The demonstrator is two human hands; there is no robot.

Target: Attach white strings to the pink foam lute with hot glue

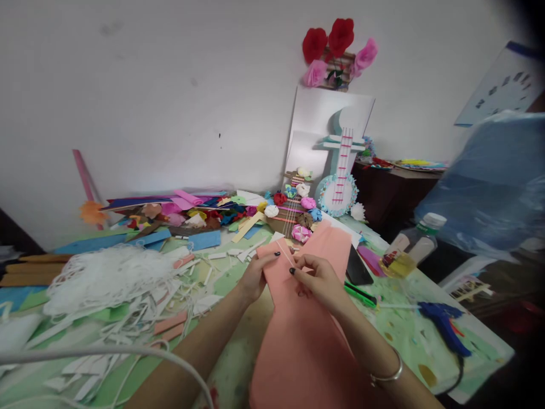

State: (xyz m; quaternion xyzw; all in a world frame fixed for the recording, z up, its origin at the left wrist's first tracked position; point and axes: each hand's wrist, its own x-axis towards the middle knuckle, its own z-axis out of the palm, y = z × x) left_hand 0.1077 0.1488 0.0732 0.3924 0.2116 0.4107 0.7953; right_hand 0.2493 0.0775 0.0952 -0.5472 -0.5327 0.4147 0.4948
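A long salmon-pink sheet of crepe paper [306,335] runs from the table's middle down towards me. My left hand [255,275] pinches the sheet's left edge near its top, fingers closed. My right hand [317,278] is closed too, gripping the paper just right of the left hand, and a thin pale strip [286,254] shows between the two. Dark nail polish is on the fingertips, and a silver bangle [389,372] circles my right wrist.
A heap of white paper strips [106,278] lies left, coloured paper scraps [179,213] behind it. Paper flowers [298,210] and a paper guitar [338,182] stand at the back. Right of the sheet: a black phone [357,267], green cutter [360,294], glue bottle [409,250], blue glue gun [445,324].
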